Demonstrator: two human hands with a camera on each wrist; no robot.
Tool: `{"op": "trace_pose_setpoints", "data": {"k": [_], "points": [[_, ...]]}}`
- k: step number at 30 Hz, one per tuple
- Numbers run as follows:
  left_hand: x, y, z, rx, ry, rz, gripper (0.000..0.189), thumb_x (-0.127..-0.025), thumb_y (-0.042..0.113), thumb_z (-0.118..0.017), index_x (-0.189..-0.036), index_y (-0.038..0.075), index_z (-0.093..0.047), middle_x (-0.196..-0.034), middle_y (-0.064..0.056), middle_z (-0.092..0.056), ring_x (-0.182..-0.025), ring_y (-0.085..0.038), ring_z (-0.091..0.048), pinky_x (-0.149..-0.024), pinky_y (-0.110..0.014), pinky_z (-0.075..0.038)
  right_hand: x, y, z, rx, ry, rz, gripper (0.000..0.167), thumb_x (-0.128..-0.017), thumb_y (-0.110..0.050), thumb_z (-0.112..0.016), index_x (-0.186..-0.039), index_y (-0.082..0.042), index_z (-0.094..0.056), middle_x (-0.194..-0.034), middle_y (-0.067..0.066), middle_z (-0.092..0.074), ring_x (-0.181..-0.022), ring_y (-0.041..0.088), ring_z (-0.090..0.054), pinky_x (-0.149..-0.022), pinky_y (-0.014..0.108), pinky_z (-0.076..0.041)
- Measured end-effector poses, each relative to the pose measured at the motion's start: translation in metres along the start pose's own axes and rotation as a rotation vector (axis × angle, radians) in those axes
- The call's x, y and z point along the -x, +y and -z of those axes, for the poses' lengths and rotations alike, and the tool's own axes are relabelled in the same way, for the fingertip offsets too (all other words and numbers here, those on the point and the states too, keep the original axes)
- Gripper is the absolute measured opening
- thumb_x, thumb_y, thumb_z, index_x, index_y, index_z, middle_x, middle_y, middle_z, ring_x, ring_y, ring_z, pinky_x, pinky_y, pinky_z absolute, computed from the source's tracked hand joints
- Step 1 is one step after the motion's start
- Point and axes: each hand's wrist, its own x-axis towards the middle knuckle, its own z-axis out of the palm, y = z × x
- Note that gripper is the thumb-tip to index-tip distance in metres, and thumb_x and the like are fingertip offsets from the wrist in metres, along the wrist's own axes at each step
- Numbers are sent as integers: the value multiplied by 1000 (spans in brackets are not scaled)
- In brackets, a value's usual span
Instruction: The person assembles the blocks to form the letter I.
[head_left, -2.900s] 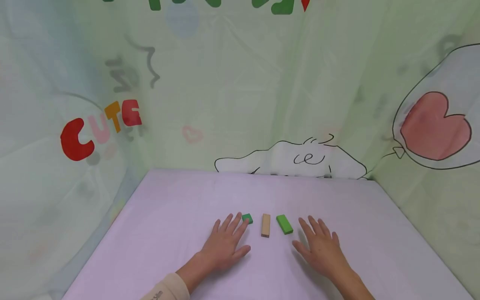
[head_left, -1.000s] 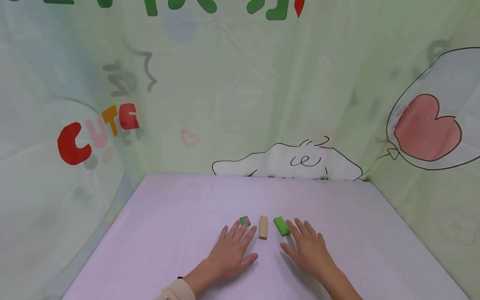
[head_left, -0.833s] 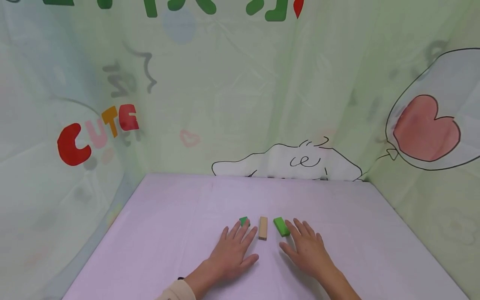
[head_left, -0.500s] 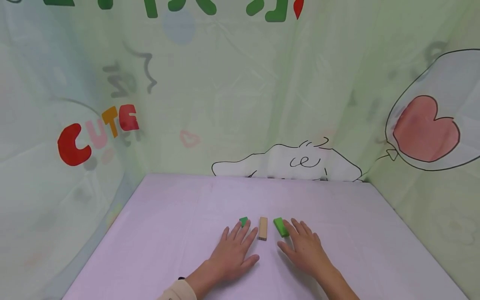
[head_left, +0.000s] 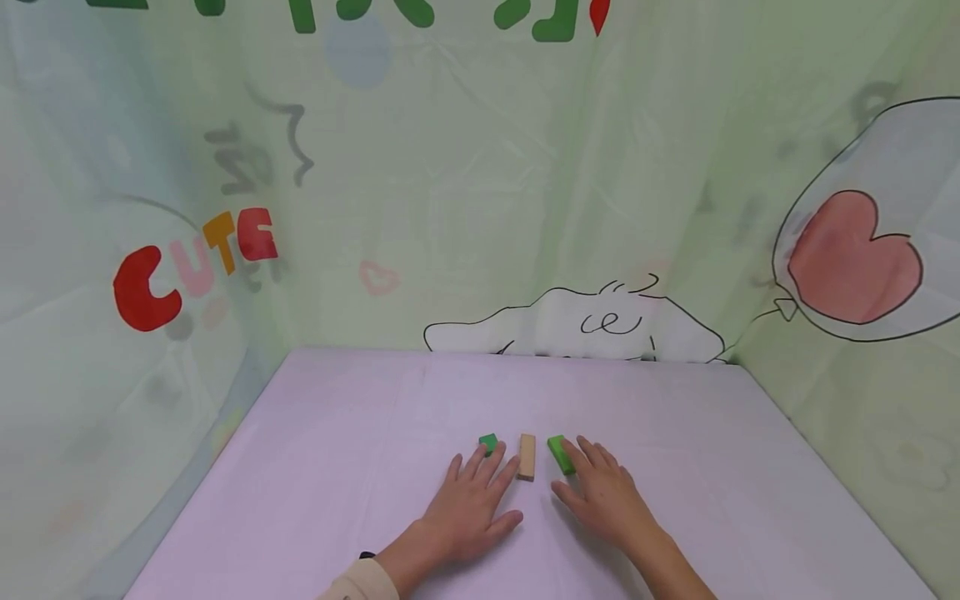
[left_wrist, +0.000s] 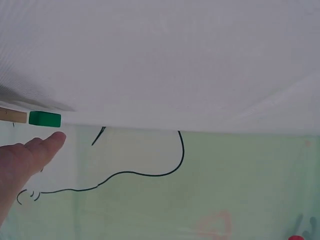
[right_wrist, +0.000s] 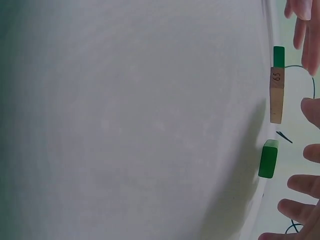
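Observation:
Three small wooden blocks lie in a row on the lilac tabletop. The dark green block (head_left: pixel 488 442) is at the left, the plain wood block (head_left: pixel 527 457) in the middle, the light green block (head_left: pixel 558 455) at the right. My left hand (head_left: pixel 468 510) is spread, its fingers just in front of the dark green block and partly covering it in the head view. My right hand (head_left: pixel 606 498) has its fingers spread over the near right side of the light green block. In the right wrist view the fingers stand apart from that green block (right_wrist: pixel 268 159). Neither hand holds anything.
The lilac tabletop (head_left: pixel 360 417) stretches around the blocks. A pale green printed curtain (head_left: pixel 450 192) walls off the back and both sides. A beige sleeve (head_left: pixel 363 579) covers the left forearm.
My right hand has drifted left, its fingertips now over the light green block's near side. The left hand has shifted slightly right. The blocks keep their places on the table.

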Motion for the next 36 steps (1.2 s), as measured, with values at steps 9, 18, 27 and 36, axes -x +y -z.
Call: {"op": "trace_pose_setpoints", "data": {"k": [9,18,27,36], "points": [[-3,-1,-5,-13,-15,1,70,-106,60,-37,-164,22,-29,-171,-7,-28,-156,-33,-30,-117,-63,-34,-4,-3,-4,-31,-16,7,65,-95,-34,-72,-151,-8,-51,-156,28,-46,-142,54,-43,-108,73,-38],[-8,-1,-8,-23,-29,6,72,-105,62,-35,-164,21,-29,-171,-7,-27,-157,-33,-29,-118,-62,-33,-7,-2,-10,-38,4,29,65,-94,-30,-74,-150,-7,-52,-153,29,-48,-139,52,-46,-106,71,-41],[-14,-2,-9,-40,-21,15,72,-105,62,-35,-164,21,-30,-171,-7,-28,-156,-33,-30,-118,-63,-33,-13,-5,-12,-61,-1,8,64,-94,-29,-73,-150,-7,-52,-154,28,-47,-141,53,-44,-104,72,-42],[-16,0,-12,-46,-16,15,72,-106,62,-34,-164,20,-29,-171,-6,-28,-156,-32,-29,-118,-63,-33,-11,-5,-13,-59,5,8,63,-95,-28,-72,-150,-6,-52,-155,28,-46,-140,53,-46,-106,71,-42]]}}
